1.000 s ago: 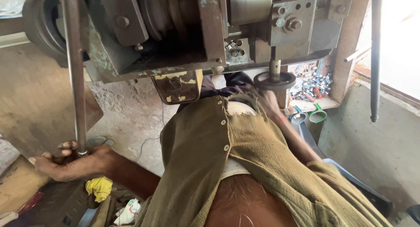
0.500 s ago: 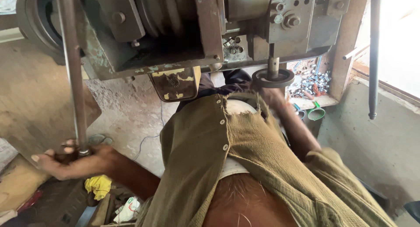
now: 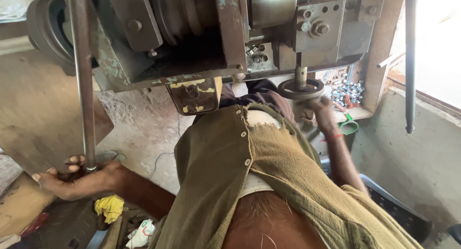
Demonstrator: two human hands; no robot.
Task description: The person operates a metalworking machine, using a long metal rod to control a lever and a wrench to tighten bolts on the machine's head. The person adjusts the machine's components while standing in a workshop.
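Head view shows, nearest, the left hand [image 3: 72, 179] with its fingers wrapped around the lower end of a long grey steel lever rod [image 3: 82, 81]. Further away, the right hand [image 3: 321, 109] grasps the rim of a small round dark metal handwheel [image 3: 301, 89] under the grey machine body [image 3: 230, 33]

Two hands are counted: left hand [image 3: 72, 179], right hand [image 3: 322, 112]. One long metal lever [image 3: 82, 81], one round handwheel [image 3: 301, 88], one yellow rag [image 3: 110, 206], one green scoop [image 3: 348, 126].
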